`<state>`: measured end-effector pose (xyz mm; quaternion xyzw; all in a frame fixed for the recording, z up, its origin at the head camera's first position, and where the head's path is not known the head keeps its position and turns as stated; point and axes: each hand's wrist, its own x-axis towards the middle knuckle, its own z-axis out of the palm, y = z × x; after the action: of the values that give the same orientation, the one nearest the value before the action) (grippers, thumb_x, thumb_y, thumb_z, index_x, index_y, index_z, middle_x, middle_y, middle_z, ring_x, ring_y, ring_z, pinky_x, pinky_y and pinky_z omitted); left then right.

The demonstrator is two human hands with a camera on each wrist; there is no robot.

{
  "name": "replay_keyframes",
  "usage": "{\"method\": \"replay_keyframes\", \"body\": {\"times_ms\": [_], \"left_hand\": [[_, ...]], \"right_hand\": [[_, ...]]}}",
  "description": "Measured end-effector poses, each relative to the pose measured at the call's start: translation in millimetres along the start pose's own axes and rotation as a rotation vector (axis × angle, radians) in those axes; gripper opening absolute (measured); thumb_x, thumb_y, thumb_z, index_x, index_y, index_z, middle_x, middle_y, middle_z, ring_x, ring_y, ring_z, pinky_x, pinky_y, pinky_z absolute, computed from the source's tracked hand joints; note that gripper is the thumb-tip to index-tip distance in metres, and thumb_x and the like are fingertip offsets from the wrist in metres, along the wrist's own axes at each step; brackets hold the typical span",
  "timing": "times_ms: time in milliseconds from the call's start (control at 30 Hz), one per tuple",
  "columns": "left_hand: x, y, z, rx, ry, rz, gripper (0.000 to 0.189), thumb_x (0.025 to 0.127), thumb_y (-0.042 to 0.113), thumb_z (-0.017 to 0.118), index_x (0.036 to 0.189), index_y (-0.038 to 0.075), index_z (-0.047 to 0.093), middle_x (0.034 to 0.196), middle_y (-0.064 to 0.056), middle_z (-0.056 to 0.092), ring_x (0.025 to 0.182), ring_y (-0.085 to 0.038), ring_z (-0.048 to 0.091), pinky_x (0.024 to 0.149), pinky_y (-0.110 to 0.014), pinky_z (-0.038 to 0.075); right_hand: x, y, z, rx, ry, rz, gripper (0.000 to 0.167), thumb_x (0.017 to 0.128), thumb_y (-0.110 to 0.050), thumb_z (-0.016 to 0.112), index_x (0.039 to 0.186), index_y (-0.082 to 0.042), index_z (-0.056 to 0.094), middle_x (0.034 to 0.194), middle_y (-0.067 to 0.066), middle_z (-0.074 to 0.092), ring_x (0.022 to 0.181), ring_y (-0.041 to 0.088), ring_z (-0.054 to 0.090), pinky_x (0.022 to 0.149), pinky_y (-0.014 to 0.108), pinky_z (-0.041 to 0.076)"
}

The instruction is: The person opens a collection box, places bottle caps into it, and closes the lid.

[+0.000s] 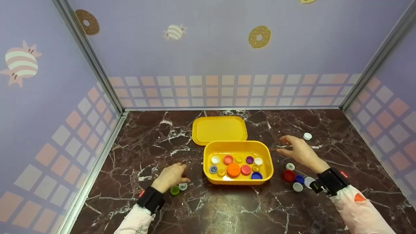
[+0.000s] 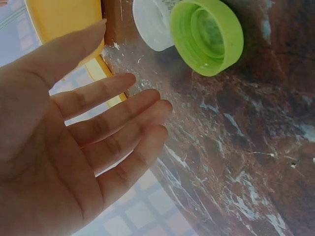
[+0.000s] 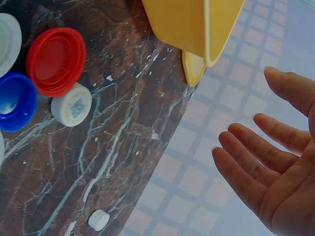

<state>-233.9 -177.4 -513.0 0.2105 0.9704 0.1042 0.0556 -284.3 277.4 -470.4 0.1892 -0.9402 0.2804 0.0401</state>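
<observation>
A yellow box (image 1: 239,182) stands mid-table, with several bottle caps inside in white, pink, orange, purple, yellow and blue. My left hand (image 1: 170,177) is left of the box, fingers loosely bent and nothing held. Close by it lie a green cap (image 2: 209,39) and a white cap (image 2: 152,24). To the right of the box my right hand (image 1: 302,152) hovers with fingers relaxed and apart, holding nothing. Nearer me than that hand are a red cap (image 3: 55,61), a blue cap (image 3: 17,101) and several white ones. A lone white cap (image 1: 307,136) lies beyond its fingers.
The yellow lid (image 1: 219,130) lies flat behind the box, close to its back rim. Purple patterned panels (image 1: 211,55) enclose the dark marbled table (image 1: 146,130) at the back and both sides.
</observation>
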Motion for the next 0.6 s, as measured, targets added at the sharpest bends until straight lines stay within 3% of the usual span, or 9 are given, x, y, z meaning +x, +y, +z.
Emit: {"method": "replay_keyframes", "body": {"times_ms": [267,600], "left_hand": [[-3.7,-2.0,5.1,-0.051,-0.013,0.037,0.039,0.066,0.031,0.079,0.078,0.007,0.051,0.072,-0.002,0.042,0.066,-0.025,0.051,0.054,-0.042,0.042],[-4.8,-0.3,9.0,-0.079,-0.030,0.052,0.027,0.064,0.013,0.076,0.081,0.007,0.056,0.077,-0.003,0.044,0.069,-0.026,0.051,0.056,-0.040,0.042]], "right_hand": [[-7.2,10,1,-0.017,-0.015,0.031,0.040,0.080,-0.024,0.069,0.110,0.000,0.057,0.103,0.016,0.059,0.091,0.032,0.057,0.073,0.046,0.046],[-17.1,24,8,-0.017,-0.038,0.055,0.042,0.081,-0.024,0.068,0.112,0.001,0.056,0.103,0.018,0.060,0.085,0.032,0.059,0.067,0.043,0.048]]}}
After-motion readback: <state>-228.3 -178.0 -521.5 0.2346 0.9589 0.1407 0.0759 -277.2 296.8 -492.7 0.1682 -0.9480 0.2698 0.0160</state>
